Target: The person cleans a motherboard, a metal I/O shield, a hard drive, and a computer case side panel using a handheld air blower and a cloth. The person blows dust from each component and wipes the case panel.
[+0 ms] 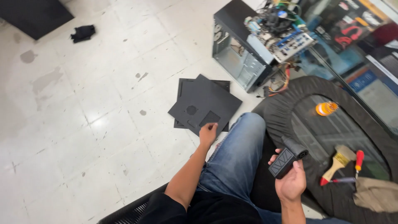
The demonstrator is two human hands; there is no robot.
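**Hands on panel and blower**

Your left hand [208,132] pinches the edge of the flat black metal side panel [204,104] lying on the floor tiles. Your right hand [291,181] grips a small black handheld blower [287,157], perhaps, over the dark padded table [282,108], near the blue sign [362,79].

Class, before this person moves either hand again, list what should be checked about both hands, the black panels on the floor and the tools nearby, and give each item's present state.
1. Left hand touches the top black panel: ok.
2. Firm grip on that panel: cannot tell, only fingertips reach its edge.
3. Right hand holds the black handheld device: ok.
4. Panels lying flat on the floor: ok, two stacked, the top one turned.
5. Brush and red screwdriver lie apart from both hands: ok.
6. Open computer case stands apart from the panels: ok.
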